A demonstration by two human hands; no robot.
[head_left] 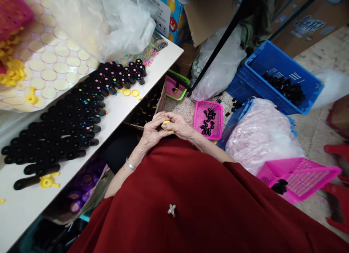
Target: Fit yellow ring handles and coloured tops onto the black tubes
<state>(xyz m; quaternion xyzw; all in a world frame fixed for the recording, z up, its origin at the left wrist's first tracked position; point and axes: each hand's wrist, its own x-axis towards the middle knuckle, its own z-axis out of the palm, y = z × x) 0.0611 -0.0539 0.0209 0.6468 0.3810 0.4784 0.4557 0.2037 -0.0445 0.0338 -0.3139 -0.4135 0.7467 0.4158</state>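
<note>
My left hand and my right hand meet in front of my red top, fingers closed together. Between them shows a small yellow plastic piece, largely covered by the fingers. Whether a dark part sits with it inside the left hand, I cannot tell. On the white table to the left lies a dense row of black tubes, several with small coloured beads on their ends. Loose yellow ring pieces lie beside the tubes, and another yellow piece touches a tube near the front.
Below my hands, a pink basket on the floor holds small black parts. A box with black and yellow pieces stands under the table edge. Blue crates, a stuffed plastic bag and a pink basket are at the right.
</note>
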